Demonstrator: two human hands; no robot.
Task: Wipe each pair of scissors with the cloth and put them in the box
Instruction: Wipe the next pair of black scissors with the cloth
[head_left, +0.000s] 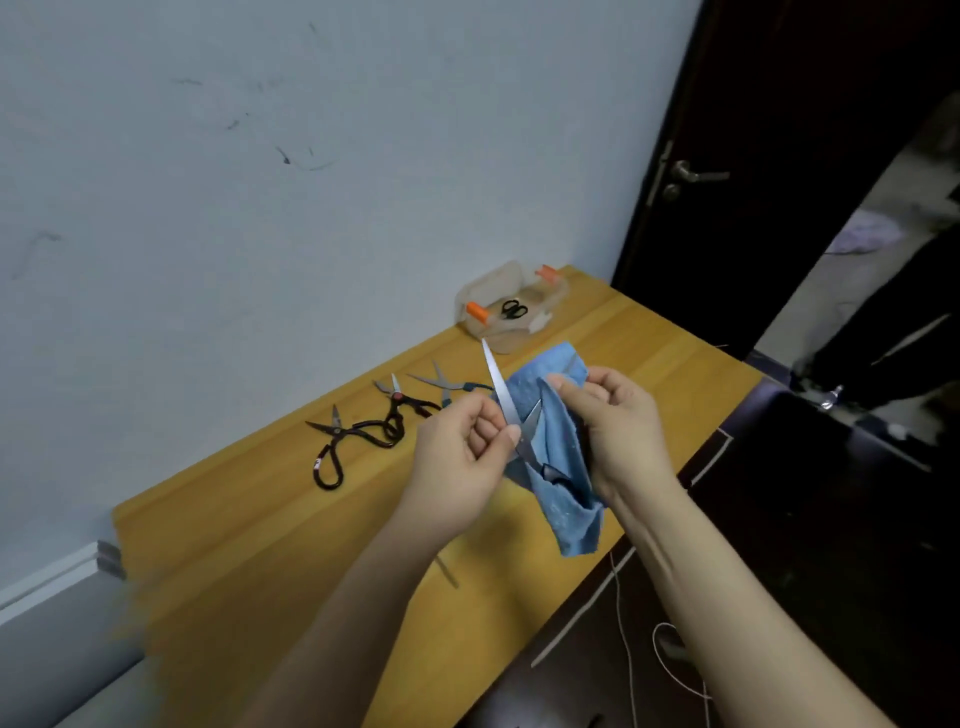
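Held scissors (500, 387): blades spread, above the bench's (260, 545) near right edge; handles buried in cloth.
Left hand (467, 457): bare fingers pinching the exposed blade near the pivot.
Right hand (618, 431): clutching the blue cloth (563, 488) around the other blade.
Box (506, 340): far right corner, lid off, one black-handled pair (514, 309) inside.
Waiting pairs (402, 405): three, along the far edge.
Hazard: probably a cut finger if the blades swing together or the pinch slides along the edge; cloth may snag at the pivot.

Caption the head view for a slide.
Left hand holds open scissors, right hand wipes them with blue cloth; three pairs wait on the table, one pair in the box.
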